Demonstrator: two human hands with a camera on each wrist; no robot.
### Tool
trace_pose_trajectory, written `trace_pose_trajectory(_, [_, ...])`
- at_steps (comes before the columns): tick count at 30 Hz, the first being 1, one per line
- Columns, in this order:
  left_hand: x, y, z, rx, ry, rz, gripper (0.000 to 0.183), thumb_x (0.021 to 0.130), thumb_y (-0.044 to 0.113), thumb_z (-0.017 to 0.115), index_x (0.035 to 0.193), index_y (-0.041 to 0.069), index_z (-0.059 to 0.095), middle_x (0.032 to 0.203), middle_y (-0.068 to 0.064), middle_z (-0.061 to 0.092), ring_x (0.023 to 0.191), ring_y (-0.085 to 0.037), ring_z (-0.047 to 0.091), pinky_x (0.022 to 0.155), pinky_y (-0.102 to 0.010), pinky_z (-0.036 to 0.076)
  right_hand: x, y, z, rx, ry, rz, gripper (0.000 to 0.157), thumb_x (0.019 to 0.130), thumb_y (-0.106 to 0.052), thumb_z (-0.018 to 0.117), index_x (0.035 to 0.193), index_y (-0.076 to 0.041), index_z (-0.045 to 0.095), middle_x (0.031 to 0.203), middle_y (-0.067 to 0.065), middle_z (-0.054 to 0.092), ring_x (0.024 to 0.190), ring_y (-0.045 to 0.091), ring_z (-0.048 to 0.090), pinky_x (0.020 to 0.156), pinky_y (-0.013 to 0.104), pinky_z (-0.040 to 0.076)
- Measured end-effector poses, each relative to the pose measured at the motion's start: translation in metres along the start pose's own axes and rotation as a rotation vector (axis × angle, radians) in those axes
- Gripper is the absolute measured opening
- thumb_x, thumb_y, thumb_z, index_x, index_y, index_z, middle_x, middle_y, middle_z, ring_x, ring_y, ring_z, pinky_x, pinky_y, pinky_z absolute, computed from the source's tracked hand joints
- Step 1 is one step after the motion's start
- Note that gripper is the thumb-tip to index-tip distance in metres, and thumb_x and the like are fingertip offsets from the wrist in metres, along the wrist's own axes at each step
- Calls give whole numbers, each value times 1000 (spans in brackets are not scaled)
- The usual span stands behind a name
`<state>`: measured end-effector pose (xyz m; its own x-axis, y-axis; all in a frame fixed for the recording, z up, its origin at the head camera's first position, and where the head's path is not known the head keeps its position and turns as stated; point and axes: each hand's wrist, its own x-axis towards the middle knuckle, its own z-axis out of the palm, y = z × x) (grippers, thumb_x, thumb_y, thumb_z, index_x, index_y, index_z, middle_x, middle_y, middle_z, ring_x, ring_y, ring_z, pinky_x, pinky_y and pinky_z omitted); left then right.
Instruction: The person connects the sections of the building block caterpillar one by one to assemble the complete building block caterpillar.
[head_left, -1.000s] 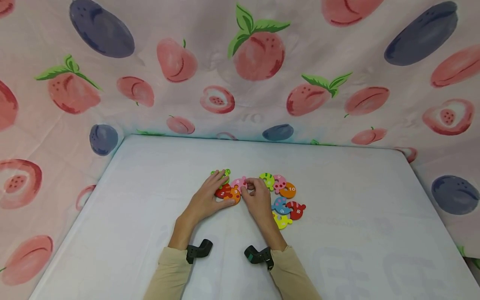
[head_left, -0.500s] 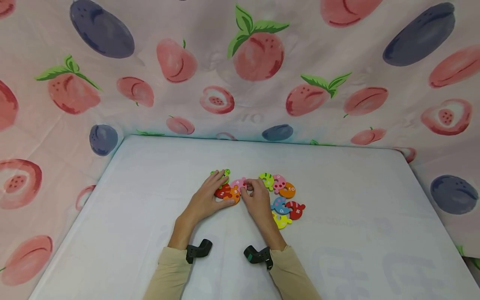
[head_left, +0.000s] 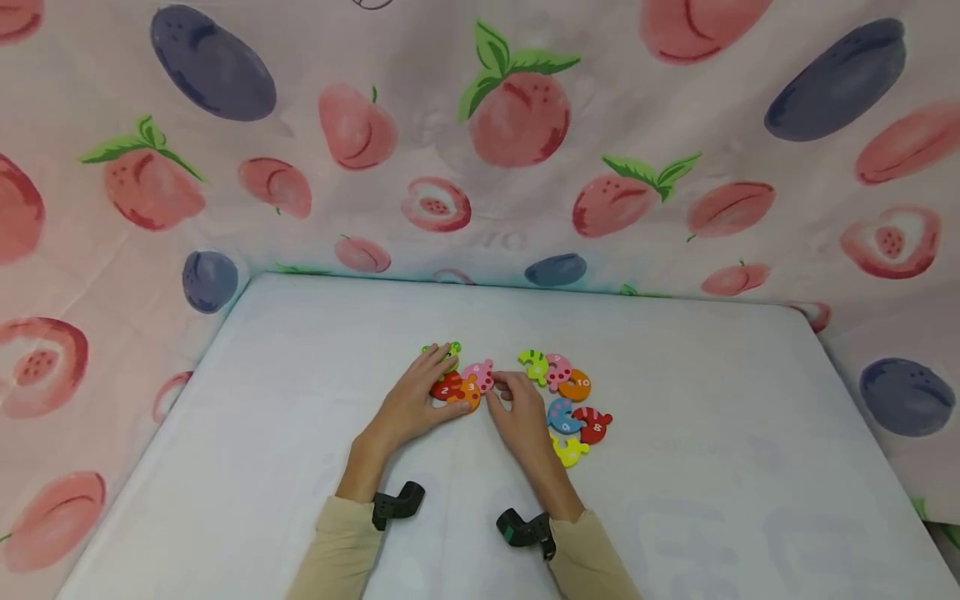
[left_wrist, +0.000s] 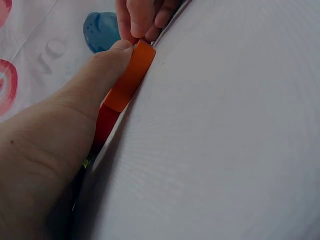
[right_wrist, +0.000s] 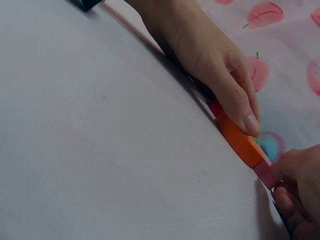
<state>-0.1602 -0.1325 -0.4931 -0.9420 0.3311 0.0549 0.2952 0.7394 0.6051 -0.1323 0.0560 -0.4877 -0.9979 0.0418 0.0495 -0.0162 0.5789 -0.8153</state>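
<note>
Number puzzle pieces lie joined on the white table: a green one [head_left: 450,352], a red 2 [head_left: 444,388], an orange 3 [head_left: 469,392] and a pink 4 [head_left: 478,372]. My left hand [head_left: 408,396] lies across the green and red pieces with fingers extended, partly covering them. Its thumb [left_wrist: 107,62] rests along the orange piece [left_wrist: 131,77]. At the right edge of the pink piece [right_wrist: 266,173], my right hand [head_left: 519,410] pinches with thumb and index fingertips, the other fingers curled.
Right of my right hand lie a light green piece [head_left: 535,367], a pink 9 [head_left: 558,372] and an orange 10 [head_left: 576,385]. Nearer me are a blue piece [head_left: 564,416], a red 8 [head_left: 593,425] and a yellow piece [head_left: 572,452]. A fruit-print cloth [head_left: 510,200] hangs behind the table.
My right hand has shifted slightly right and toward me, so more of the pink piece shows. My left hand keeps its place on the joined pieces.
</note>
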Motion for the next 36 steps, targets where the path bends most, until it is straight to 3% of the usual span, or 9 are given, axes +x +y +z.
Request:
trace_pose_trajectory(8, [0,2,1,18,-7,31,73,82,51,70,145,21,47,160,2,29,151,-25,19,117,-56,28,-1,6,-7,28,75,-23,29,92,-17,66,119,-9,63,108,7,64,93,18,61,87,33,57])
trace_pose_trajectory(13, [0,4,1,38,-12,37,69,83,51,69,143,24,49,161,1,28,151,-26,19,117,-56,28,3,12,-14,29,131,-11,31,91,-16,66,121,-9,61,108,7,61,90,16,59,79,24,55])
trace_pose_trajectory(20, [1,3,1,57,6,65,66,83,51,70,139,22,54,160,0,30,151,-26,20,118,-55,28,8,18,-24,34,168,44,36,91,-20,66,126,-12,58,126,6,51,83,15,57,71,13,49])
trace_pose_trajectory(27, [-1,2,2,49,-4,100,58,85,50,68,138,29,55,161,-4,27,151,-30,17,117,-59,26,9,22,-28,-14,170,98,44,92,-22,65,134,-13,55,149,6,43,82,15,58,80,27,56])
trace_pose_trajectory(31, [-2,3,2,51,-4,107,56,86,49,68,137,31,56,161,-4,27,151,-29,17,117,-59,26,10,22,-28,-20,155,111,48,92,-23,65,136,-11,53,152,8,42,92,21,60,84,35,58])
trace_pose_trajectory(36, [-2,1,1,81,3,106,55,86,50,67,137,31,56,161,-3,28,151,-28,19,116,-58,29,11,21,-27,-63,122,108,47,92,-23,64,135,-7,55,151,6,46,129,26,53,91,38,56])
